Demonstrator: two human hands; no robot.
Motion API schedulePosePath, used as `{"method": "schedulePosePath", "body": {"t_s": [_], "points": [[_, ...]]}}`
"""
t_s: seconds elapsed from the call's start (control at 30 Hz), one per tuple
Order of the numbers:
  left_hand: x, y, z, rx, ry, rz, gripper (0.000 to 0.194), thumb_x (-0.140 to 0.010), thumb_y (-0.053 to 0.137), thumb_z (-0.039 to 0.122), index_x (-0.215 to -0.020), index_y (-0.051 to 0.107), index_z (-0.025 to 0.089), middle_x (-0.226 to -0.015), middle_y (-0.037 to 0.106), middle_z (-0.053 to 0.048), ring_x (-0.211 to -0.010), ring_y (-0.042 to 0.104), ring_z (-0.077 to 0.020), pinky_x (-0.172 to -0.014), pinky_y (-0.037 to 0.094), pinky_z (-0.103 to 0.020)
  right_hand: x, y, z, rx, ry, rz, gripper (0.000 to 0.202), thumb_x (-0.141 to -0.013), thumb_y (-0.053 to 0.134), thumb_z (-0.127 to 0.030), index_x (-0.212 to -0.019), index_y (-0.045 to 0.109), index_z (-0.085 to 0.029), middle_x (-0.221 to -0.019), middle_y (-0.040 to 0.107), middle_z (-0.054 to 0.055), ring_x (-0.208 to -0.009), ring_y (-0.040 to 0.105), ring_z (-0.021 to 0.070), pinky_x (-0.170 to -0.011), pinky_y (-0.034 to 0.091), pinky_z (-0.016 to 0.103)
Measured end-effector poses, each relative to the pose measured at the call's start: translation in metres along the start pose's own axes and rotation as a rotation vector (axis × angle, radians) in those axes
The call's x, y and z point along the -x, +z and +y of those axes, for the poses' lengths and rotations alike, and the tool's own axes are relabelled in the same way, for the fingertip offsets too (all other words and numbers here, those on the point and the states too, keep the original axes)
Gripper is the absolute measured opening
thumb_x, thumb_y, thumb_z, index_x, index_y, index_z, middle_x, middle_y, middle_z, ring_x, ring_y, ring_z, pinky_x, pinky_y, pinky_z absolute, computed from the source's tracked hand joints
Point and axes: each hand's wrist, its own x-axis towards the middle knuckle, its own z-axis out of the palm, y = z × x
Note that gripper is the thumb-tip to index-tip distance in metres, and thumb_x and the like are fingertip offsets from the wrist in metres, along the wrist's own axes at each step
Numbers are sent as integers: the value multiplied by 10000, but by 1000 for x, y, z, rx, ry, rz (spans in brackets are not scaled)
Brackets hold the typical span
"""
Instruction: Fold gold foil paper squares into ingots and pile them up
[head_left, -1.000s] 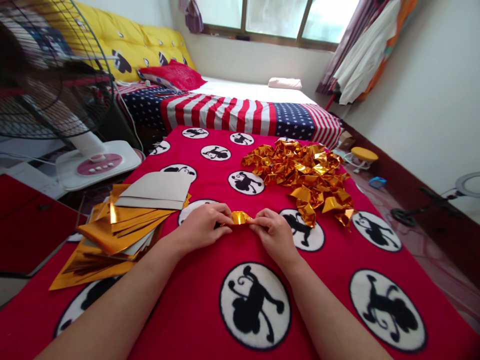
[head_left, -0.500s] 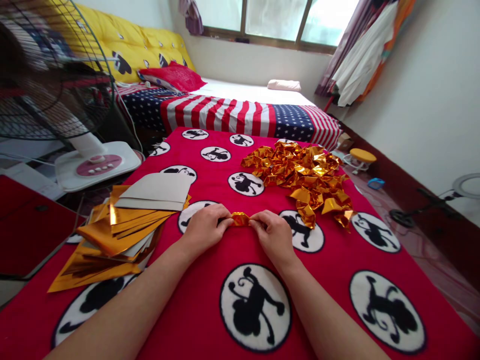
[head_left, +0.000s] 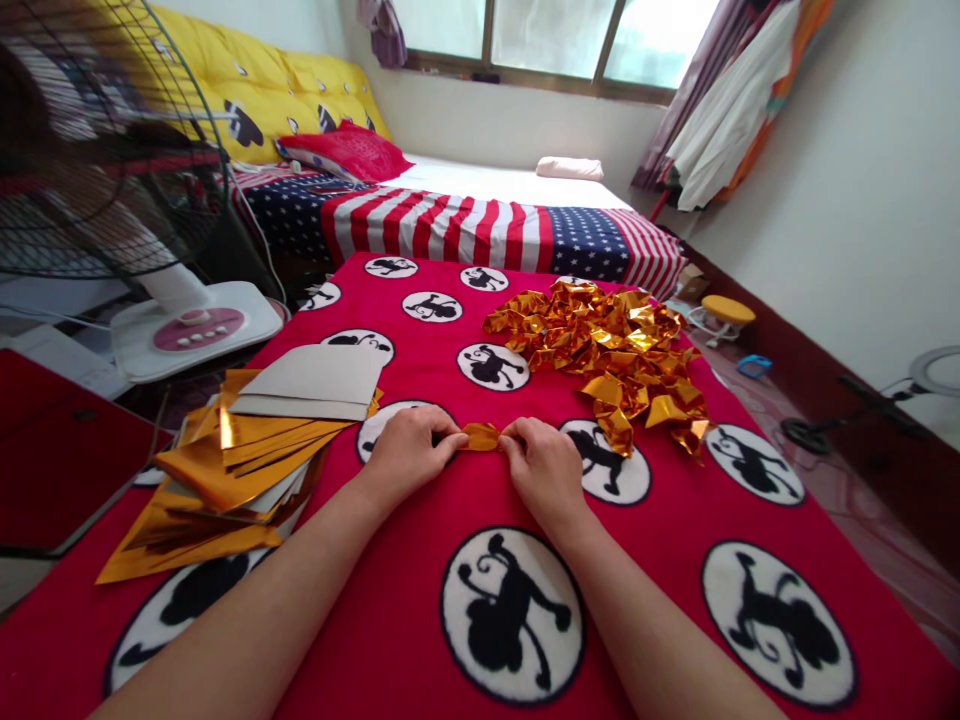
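Gold foil piece (head_left: pixel 481 437): flat and short, low over the red-clothed surface (head_left: pixel 360 640), nearer you than the crumpled foil pile (head_left: pixel 600 330) and left of it. Your left hand (head_left: pixel 414 448) pinches its left end between thumb and curled fingers; your right hand (head_left: pixel 546 470) pinches its right end likewise. Backs of both hands up, thumbs turned inward. Your forearms run forward and converge, both nearer you than the pile. Foil sheet stack (head_left: pixel 247 470): well left of the pile, beyond your left forearm.
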Motion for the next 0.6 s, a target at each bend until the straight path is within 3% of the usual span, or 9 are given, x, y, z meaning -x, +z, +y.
{"method": "schedulePosePath", "body": {"t_s": [0.6], "points": [[-2,4,2,-107,-106,39,195,-779,646,359,-697,694,189,-727,676,-34,-668,589,-166,-634,405,-281,-3,3,-8,159,48,-1,134,-894,546,-268,-783,589,-207,-790,661,49,-736,597,192,-655,321,310]]}}
